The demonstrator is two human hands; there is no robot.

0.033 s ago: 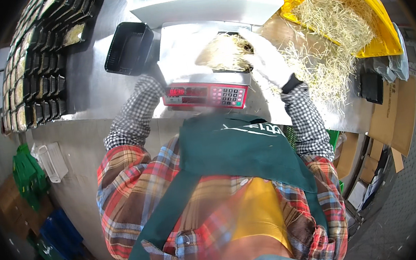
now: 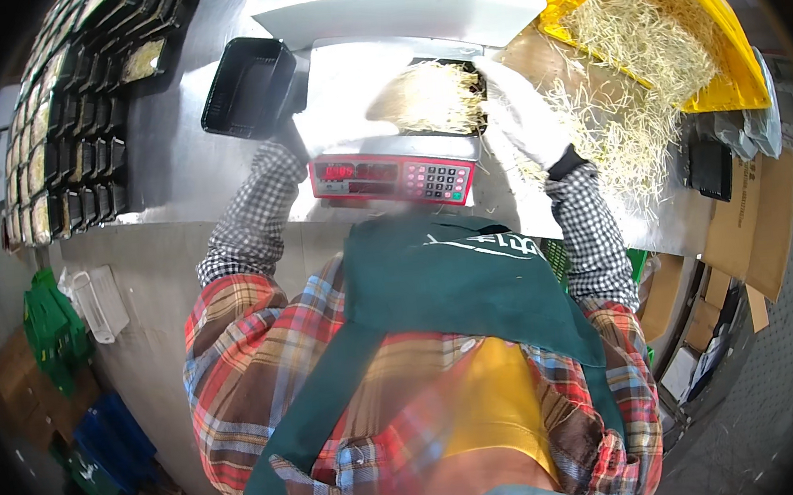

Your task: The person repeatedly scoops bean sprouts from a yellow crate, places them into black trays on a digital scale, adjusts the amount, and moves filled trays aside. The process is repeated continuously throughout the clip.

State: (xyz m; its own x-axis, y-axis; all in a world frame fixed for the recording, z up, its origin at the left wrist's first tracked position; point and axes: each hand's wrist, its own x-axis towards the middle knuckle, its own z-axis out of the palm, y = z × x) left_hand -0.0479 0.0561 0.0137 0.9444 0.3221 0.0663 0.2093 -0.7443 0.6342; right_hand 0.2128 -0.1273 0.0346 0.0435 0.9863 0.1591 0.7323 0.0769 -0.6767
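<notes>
A black plastic tray filled with pale bean sprouts sits on the metal pan of a red-fronted digital scale. My right hand, in a white glove, lies just right of this tray with its fingers stretched out and nothing seen in them. Bright glare washes out its finger detail. At the pan's left side is my left hand, also white-gloved; glare swallows its fingers, so I cannot tell their shape. Left of the scale, close to my left hand, stands an empty black tray.
Stacked, filled black trays rise at the far left. A tipped yellow crate spills sprouts over the table's right side. Behind the scale stands a pale metal box. A cardboard box is at the right edge.
My right hand has drawn slightly right, away from the filled tray's edge, so more of the tray shows. The scale's lit readout has changed. My left hand has hardly moved.
</notes>
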